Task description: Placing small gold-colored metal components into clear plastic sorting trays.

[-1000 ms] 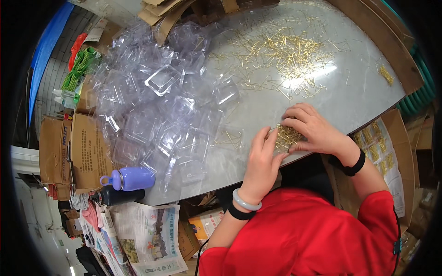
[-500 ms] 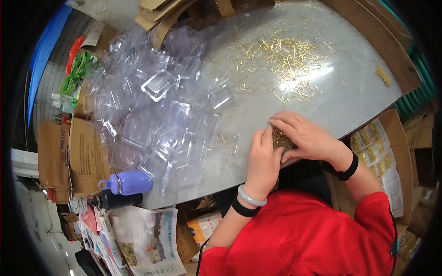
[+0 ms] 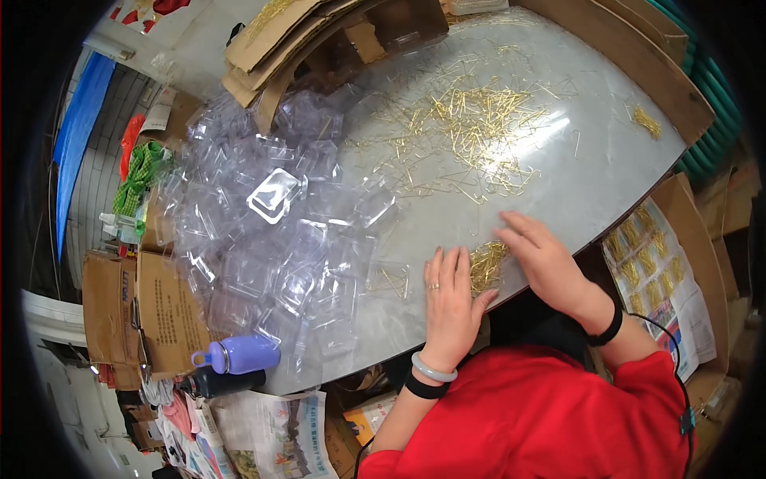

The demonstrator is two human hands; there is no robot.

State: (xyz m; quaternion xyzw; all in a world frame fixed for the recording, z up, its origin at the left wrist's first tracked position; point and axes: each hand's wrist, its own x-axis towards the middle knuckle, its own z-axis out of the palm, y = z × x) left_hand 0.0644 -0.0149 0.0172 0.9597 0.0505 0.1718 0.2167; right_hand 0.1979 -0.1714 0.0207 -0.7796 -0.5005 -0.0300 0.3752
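A small heap of gold wire hooks (image 3: 486, 267) lies at the near edge of the grey table, between my two hands. My left hand (image 3: 452, 297) rests along the heap's left side, fingers stretched out flat and thumb apart beneath it. On the other side, my right hand (image 3: 547, 265) hovers with fingers extended and apart, its fingertips near the heap's upper right. Whether those fingertips touch the hooks I cannot tell. Farther back is a wide scatter of loose gold hooks (image 3: 487, 120). A clear plastic tray (image 3: 388, 280) with a few hooks in it sits left of my left hand.
Clear plastic blister trays (image 3: 275, 195) pile up over the table's left side. A purple bottle (image 3: 243, 354) lies at the near left edge. Cardboard strips (image 3: 638, 56) border the far right. A box (image 3: 678, 239) beside the table holds bundled hooks on paper.
My hands have parted from around the hooks, leaving the heap exposed. The right hand has moved to the right and its fingers have straightened. The whole view has shifted slightly.
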